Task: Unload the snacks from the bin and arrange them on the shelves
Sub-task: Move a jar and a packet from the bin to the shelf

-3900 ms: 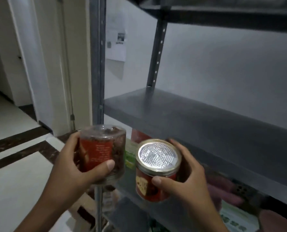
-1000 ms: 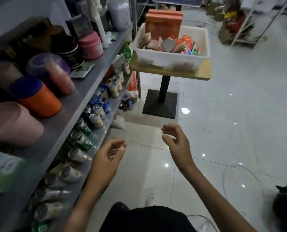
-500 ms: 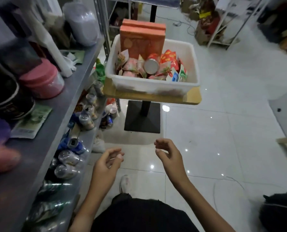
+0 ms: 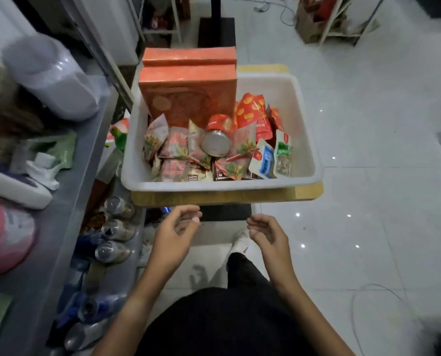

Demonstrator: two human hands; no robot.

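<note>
Both hands are held empty above the floor, just short of the wooden tabletop. The left hand is seen with its grip loosely curled and nothing in it; the right hand is likewise relaxed, fingers half bent, nothing held. Beyond both, a white bin is set on the tabletop. In it, two orange boxes are stood upright at the far left, a red can is laid on its side with its silver end toward the hands, and snack packets are piled around it. To the left of the left hand, grey shelves are loaded with containers and cans.
</note>
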